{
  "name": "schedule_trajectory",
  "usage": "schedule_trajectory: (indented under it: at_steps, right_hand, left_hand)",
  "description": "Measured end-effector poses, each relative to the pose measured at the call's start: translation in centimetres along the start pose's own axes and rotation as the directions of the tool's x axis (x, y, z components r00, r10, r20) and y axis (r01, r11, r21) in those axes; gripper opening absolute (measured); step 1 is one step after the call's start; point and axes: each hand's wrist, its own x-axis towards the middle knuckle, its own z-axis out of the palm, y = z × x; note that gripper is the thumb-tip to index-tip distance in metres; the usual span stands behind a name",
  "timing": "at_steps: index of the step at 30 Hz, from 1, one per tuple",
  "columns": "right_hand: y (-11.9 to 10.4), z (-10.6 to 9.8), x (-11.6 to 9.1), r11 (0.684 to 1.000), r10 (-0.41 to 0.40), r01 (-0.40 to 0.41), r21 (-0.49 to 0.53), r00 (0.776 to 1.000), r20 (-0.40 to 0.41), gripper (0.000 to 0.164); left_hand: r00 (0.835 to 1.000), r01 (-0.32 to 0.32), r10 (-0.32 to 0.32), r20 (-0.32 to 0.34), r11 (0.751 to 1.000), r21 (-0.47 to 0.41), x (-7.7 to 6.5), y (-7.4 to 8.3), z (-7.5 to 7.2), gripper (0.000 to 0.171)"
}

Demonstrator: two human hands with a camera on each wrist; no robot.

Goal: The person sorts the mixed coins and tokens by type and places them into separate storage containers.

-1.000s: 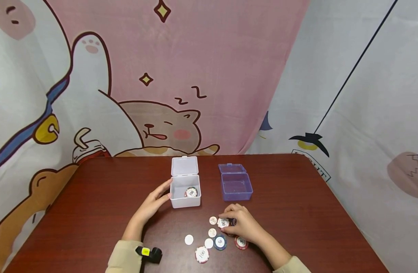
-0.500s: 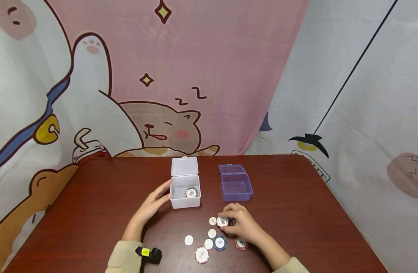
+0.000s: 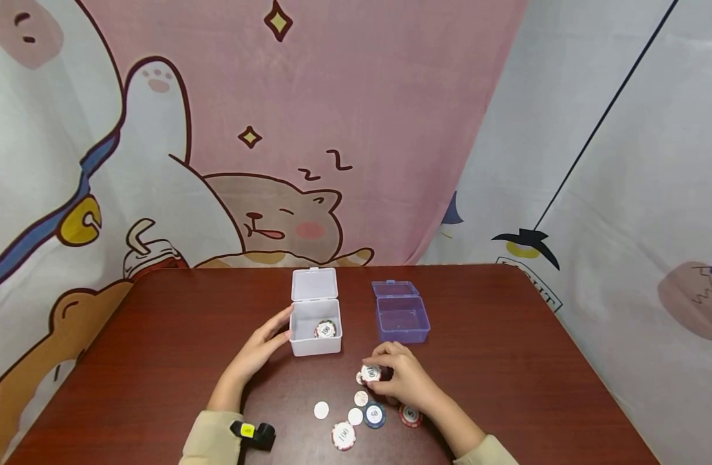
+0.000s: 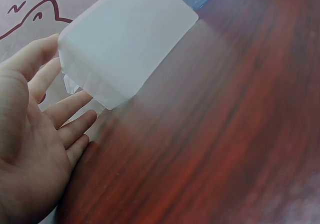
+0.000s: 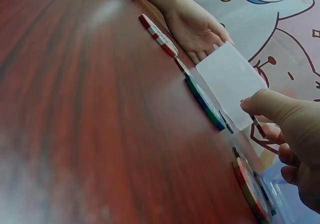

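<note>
My right hand [image 3: 405, 378] pinches a white poker chip [image 3: 370, 373] marked 100 between thumb and fingers, raised above the table. In the right wrist view the chip [image 5: 259, 128] appears edge-on under the thumb. My left hand [image 3: 257, 355] rests its extended fingers against the left side of a white plastic box [image 3: 316, 347] with its lid up. Close up in the left wrist view, the fingers of the left hand [image 4: 35, 144] spread along the wall of the box [image 4: 130, 39]. Inside that box lies a poker chip [image 3: 325, 329] marked 100.
A lidded purple box [image 3: 403, 336] stands open right of the white one. Nearer lie a blue chip [image 3: 375, 415], a red chip [image 3: 411, 416], a red-and-white 100 chip [image 3: 344, 436] and several small pale discs, one plain disc [image 3: 321, 410] farther left. Patterned cloth hangs behind the table.
My right hand has moved up and left with the 100 chip, which now overlaps a small pale disc in the head view. The left hand has stayed at the white box.
</note>
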Motion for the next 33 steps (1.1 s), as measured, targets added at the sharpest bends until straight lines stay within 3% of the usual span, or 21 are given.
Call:
schedule_trajectory:
  at_steps: [20, 27, 33]
  right_hand:
    - [-1.6, -0.2, 3.2, 0.999, -0.023, 0.024, 0.029, 0.999, -0.046, 0.039]
    - [-2.2, -0.4, 4.7, 0.997, -0.066, 0.068, 0.025, 0.994, -0.082, 0.038]
    - [-2.6, -0.6, 5.8, 0.999, -0.037, 0.040, 0.030, 0.997, -0.073, 0.037]
  left_hand:
    - [1.000, -0.006, 0.006, 0.003, 1.000, 0.017, 0.0, -0.1, 0.0, 0.053]
    - [1.000, -0.007, 0.007, 0.000, 1.000, 0.012, 0.0, -0.2, 0.0, 0.054]
    - [1.000, -0.004, 0.004, 0.014, 1.000, 0.018, -0.2, 2.0, 0.2, 0.053]
